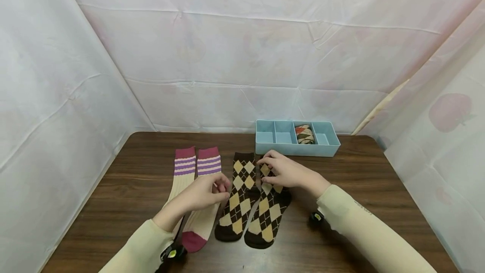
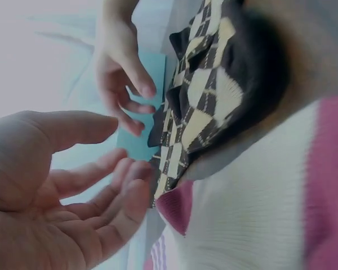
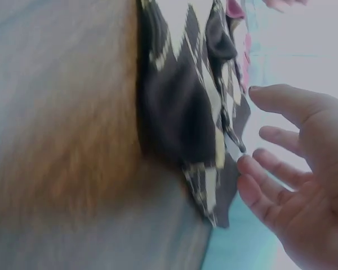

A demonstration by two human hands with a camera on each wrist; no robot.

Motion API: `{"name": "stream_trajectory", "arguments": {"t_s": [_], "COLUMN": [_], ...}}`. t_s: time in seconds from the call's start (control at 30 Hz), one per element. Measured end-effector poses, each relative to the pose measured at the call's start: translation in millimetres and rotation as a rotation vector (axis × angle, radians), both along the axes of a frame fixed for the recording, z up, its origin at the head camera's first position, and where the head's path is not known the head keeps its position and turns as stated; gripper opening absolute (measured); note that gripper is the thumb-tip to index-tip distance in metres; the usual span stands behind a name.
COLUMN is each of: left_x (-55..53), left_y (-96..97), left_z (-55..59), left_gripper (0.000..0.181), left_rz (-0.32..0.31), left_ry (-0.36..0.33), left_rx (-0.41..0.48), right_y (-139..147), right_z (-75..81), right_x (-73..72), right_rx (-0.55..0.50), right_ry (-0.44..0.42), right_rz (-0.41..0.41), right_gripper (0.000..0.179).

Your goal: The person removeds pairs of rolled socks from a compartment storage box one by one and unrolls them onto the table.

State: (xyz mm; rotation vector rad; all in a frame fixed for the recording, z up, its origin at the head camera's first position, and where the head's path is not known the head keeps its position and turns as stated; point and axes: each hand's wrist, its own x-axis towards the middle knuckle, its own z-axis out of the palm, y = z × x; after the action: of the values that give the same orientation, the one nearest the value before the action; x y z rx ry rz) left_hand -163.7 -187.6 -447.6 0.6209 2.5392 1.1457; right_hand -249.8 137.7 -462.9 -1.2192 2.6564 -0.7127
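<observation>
Two brown argyle socks lie side by side in the middle of the table, the left one (image 1: 238, 197) and the right one (image 1: 267, 218), toes toward the near edge. Over the upper part of the right argyle sock is my right hand (image 1: 286, 171), fingers loosely bent and holding nothing. My left hand (image 1: 206, 191) hovers between the argyle pair and a cream sock (image 1: 202, 218) with a maroon toe and purple stripes, its fingers relaxed with a gap to the thumb. Another striped sock (image 1: 184, 167) lies to its left, partly hidden by my left forearm.
A light blue four-slot organizer box (image 1: 299, 150) stands at the back of the wooden table (image 1: 129, 205). One rolled argyle sock bundle (image 1: 305, 135) sits in its third slot from the left. White curtains (image 1: 242, 54) hang behind and at both sides.
</observation>
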Motion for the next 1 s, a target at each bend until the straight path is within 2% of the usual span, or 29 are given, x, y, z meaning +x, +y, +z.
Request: {"name": "stream_trajectory", "arguments": {"t_s": [0.1,0.23,0.53,0.67,0.77,1.0], "left_x": [-15.3,-38.2,-92.5,-112.3,-123.9,-143.4], "left_y": [6.8,20.5,55.4,68.9,79.6,100.1], "left_z": [3.2,3.8,8.4,10.7,10.3,1.5], "left_gripper": [0.031,0.031,0.043,0.05,0.052,0.053], "left_rz": [0.04,0.094,0.197,0.219,0.21,0.193], "left_ry": [0.011,0.066,0.176,0.199,0.212,0.278], "left_rx": [0.021,0.036,0.064,0.065,0.051,0.009], "right_y": [11,30,81,102,119,147], "right_z": [7.6,20.2,40.9,40.5,37.1,26.9], "right_x": [-4.3,-12.8,-46.5,-64.9,-78.7,-97.5], "right_rx": [-0.011,-0.04,-0.117,-0.149,-0.185,-0.243], "right_ry": [-0.019,-0.022,-0.018,-0.02,-0.033,-0.084], "right_rz": [0.004,-0.016,-0.147,-0.203,-0.225,-0.308], "right_gripper": [0.053,0.051,0.047,0.045,0.046,0.048]}}
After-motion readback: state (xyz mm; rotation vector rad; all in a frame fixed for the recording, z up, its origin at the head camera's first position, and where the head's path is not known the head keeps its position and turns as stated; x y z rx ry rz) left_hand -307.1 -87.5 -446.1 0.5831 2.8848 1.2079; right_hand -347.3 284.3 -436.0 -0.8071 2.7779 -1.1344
